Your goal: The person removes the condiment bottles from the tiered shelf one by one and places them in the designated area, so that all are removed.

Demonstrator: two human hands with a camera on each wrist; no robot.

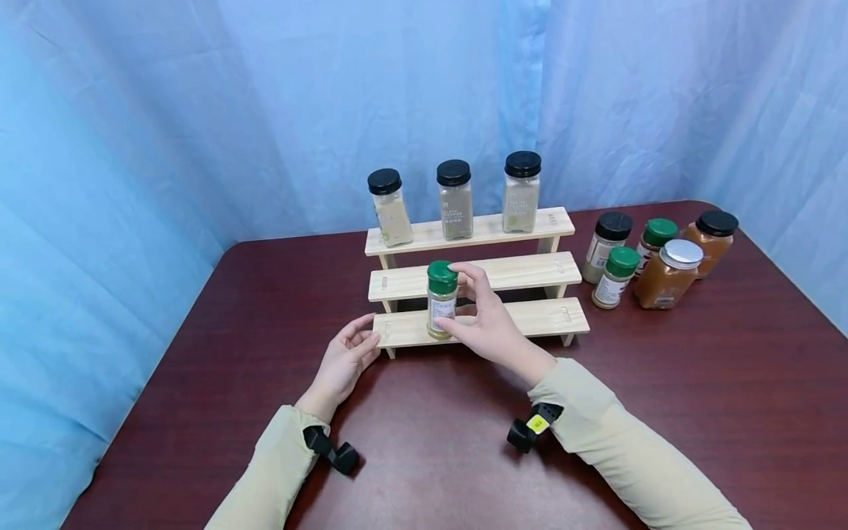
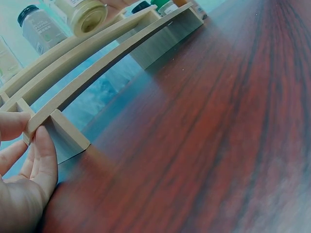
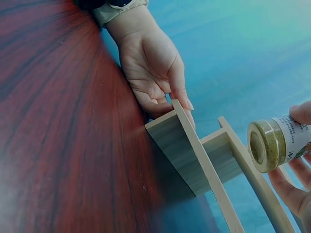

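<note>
My right hand (image 1: 486, 320) grips a small spice jar (image 1: 442, 302) with a green cap and a white label, thumb on one side and fingers on the other. In the right wrist view the jar's (image 3: 267, 145) round base shows, lifted off the boards, with yellowish-green powder inside. A three-step wooden rack (image 1: 530, 318) stands on the table. With thumb and fingers, my left hand (image 1: 344, 361) pinches the left end of its lowest step; the left wrist view shows the thumb on top and fingers (image 2: 46, 155) underneath.
Three black-capped glass jars, one a pepper jar (image 1: 455, 202), stand on the top step. Right of the rack, several jars cluster on the dark red table (image 1: 424, 442), including a silver-lidded jar (image 1: 669, 276) and a green-capped one (image 1: 615, 278). A blue curtain (image 1: 331, 110) hangs behind.
</note>
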